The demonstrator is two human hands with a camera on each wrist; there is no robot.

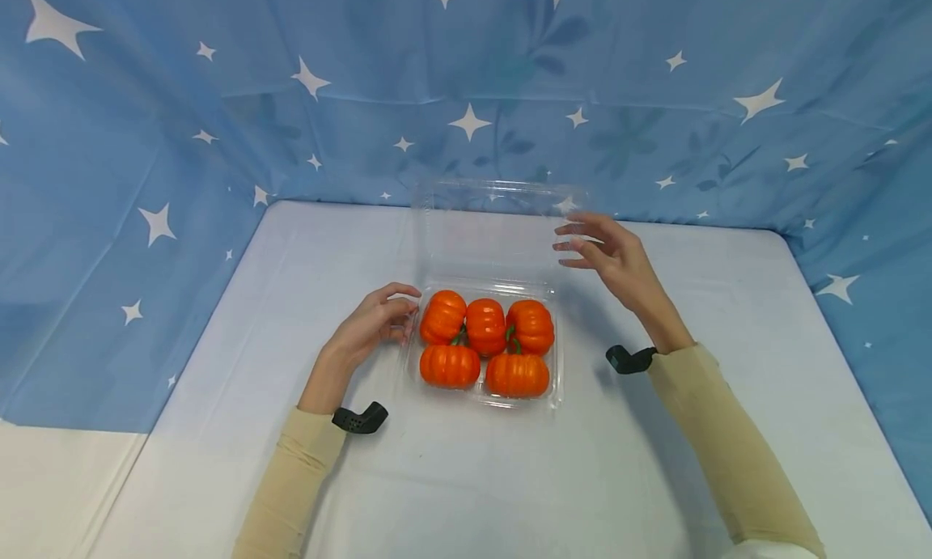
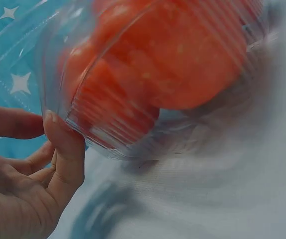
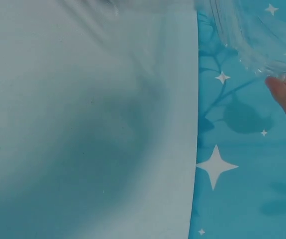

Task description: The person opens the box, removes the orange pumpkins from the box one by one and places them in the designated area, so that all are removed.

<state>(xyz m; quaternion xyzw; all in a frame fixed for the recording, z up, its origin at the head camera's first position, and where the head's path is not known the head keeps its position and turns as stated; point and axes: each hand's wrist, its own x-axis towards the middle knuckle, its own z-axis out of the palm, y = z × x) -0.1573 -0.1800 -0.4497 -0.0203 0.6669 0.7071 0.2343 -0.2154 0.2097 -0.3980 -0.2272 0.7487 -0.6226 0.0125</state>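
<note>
A clear plastic container (image 1: 557,381) holds several orange pumpkins (image 1: 517,375), some with green stems. Its hinged lid (image 1: 495,235) stands raised at the back. At the container's left side, my left hand (image 1: 371,324) pinches the rim between thumb and finger, as the left wrist view shows with the hand (image 2: 28,174) beside the pumpkins (image 2: 183,55). My right hand (image 1: 615,260) is at the lid's right edge, fingers extended. In the right wrist view its fingertips (image 3: 277,84) touch the edge of the clear lid (image 3: 242,40); the rest of that hand is out of frame.
The container stands on a white table (image 1: 466,478). Behind the table and along its sides hangs a blue curtain (image 1: 349,49) with white stars, close to the raised lid. A pale surface (image 1: 58,478) shows at the lower left.
</note>
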